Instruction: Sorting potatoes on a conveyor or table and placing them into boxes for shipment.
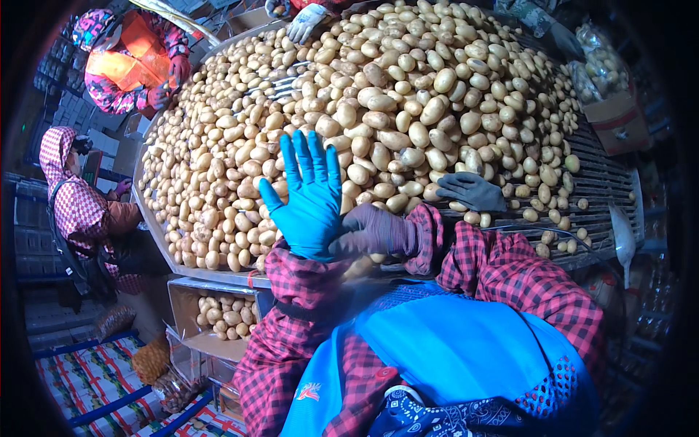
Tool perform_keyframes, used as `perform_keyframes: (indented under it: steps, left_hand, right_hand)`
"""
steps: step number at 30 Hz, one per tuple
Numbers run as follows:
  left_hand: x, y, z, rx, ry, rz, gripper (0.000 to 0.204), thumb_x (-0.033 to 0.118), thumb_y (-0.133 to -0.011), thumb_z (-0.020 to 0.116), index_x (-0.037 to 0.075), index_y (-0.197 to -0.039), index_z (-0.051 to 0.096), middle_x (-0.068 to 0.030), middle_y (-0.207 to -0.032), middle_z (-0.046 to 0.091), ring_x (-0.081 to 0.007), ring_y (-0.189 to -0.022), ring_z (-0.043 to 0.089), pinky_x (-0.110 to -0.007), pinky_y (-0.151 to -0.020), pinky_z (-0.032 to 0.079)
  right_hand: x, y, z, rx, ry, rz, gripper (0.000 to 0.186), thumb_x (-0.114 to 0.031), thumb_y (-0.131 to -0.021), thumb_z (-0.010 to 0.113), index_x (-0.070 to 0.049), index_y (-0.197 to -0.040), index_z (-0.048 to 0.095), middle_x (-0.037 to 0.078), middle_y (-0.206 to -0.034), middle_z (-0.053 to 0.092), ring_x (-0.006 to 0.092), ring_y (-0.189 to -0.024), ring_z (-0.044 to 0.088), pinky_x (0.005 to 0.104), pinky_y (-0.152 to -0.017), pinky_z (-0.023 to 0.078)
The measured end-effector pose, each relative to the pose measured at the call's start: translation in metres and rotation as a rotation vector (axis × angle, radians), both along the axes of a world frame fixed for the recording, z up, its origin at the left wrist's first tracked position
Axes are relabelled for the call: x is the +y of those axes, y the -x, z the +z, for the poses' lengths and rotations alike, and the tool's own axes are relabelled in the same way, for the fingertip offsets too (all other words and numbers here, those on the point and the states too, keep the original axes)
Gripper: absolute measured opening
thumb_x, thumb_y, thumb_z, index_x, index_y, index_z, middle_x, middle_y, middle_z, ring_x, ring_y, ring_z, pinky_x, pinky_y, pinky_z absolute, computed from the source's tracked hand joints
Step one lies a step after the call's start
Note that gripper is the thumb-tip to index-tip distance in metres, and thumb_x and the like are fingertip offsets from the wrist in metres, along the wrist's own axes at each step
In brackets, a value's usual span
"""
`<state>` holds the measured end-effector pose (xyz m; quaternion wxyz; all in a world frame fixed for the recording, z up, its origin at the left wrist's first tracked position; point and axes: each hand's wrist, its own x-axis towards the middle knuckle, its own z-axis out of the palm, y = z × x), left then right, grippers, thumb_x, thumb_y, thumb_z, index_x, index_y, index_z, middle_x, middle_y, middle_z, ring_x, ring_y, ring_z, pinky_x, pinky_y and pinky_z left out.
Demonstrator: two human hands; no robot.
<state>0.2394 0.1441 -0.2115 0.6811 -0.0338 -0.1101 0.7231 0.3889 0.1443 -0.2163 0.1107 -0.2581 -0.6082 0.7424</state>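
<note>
My left hand [309,197] wears a bright blue thin glove and is raised palm toward me, fingers spread, above the potatoes. My right hand [375,231], in a purplish-grey knitted glove, is closed at the wrist side of that blue glove and grips its cuff; the fingertips are partly blurred. A grey work glove [473,191] lies on the potatoes to the right, with no arm showing from its cuff. A large heap of potatoes [408,109] covers the slatted sorting table [604,197] in front of me.
An open box of potatoes [193,320] stands under the table's near edge. Two people, one in an orange vest [138,54] and one in a checked hood [73,189], stand left. Others' gloved hands [307,22] reach in at the far side. A carton [617,124] sits right.
</note>
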Motion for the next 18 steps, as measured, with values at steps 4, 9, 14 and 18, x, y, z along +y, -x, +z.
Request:
perform_keyframes:
  steps: [4,9,14,18]
  left_hand:
    - [0.001,0.005,0.026,0.576,-0.014,0.351,0.082,0.066,-0.096,0.034,0.009,-0.155,0.027,-0.0153,-0.159,0.029,-0.0317,-0.149,0.023,-0.049,-0.121,0.018]
    - [-0.008,-0.005,0.037,1.731,0.099,0.853,0.079,0.059,-0.099,0.038,-0.002,-0.150,0.033,-0.0186,-0.155,0.035,-0.0311,-0.143,0.034,-0.046,-0.118,0.024]
    - [0.004,-0.001,0.038,1.000,0.119,0.202,0.055,0.031,-0.105,0.039,0.005,-0.153,0.030,-0.0141,-0.158,0.031,-0.0279,-0.145,0.031,-0.043,-0.117,0.028]
    - [-0.036,-0.010,0.022,1.178,0.325,0.165,0.051,0.029,-0.105,0.042,0.003,-0.149,0.037,-0.0081,-0.132,0.057,-0.0161,-0.117,0.057,-0.027,-0.097,0.045]
  right_hand:
    - [-0.016,0.010,-0.028,0.117,-0.271,0.040,0.045,-0.042,-0.086,0.075,0.002,-0.094,0.067,0.009,-0.073,0.061,0.0115,-0.070,0.054,0.0321,-0.062,0.045]
    - [-0.027,0.022,-0.030,0.308,-0.253,0.039,0.019,-0.014,-0.085,0.069,0.000,-0.098,0.069,0.006,-0.083,0.069,0.0133,-0.074,0.063,0.0303,-0.065,0.050]
    - [-0.027,-0.011,-0.008,0.213,-0.147,0.054,0.026,-0.015,-0.087,0.069,-0.001,-0.109,0.070,0.007,-0.097,0.072,0.0157,-0.086,0.066,0.0310,-0.077,0.052]
    - [-0.005,-0.117,-0.018,-0.001,-0.667,-0.559,0.024,-0.009,-0.085,0.070,0.001,-0.107,0.071,0.012,-0.103,0.072,0.0198,-0.092,0.069,0.0315,-0.080,0.055]
